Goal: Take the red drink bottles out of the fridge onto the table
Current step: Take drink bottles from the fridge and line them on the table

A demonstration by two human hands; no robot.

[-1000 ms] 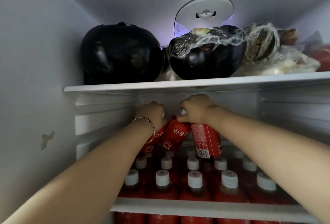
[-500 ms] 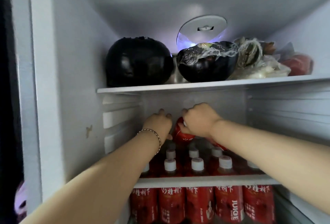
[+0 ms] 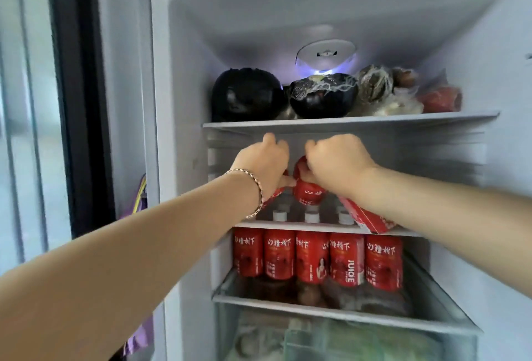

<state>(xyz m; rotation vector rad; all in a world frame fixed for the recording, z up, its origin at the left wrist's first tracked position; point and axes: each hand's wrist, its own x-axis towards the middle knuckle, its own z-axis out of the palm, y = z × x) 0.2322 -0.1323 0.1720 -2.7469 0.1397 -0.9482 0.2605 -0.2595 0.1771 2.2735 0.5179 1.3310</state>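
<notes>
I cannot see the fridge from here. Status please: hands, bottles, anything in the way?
Left hand grips one bottle. Right hand grips two bottles. Lifted above the row, not yet out. Shelf close above hands.

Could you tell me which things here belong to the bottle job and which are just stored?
Job: left hand, right hand, held red bottles, shelved red bottles.
Just stored: two dark round vegetables, bagged food, drawer greens.
</notes>
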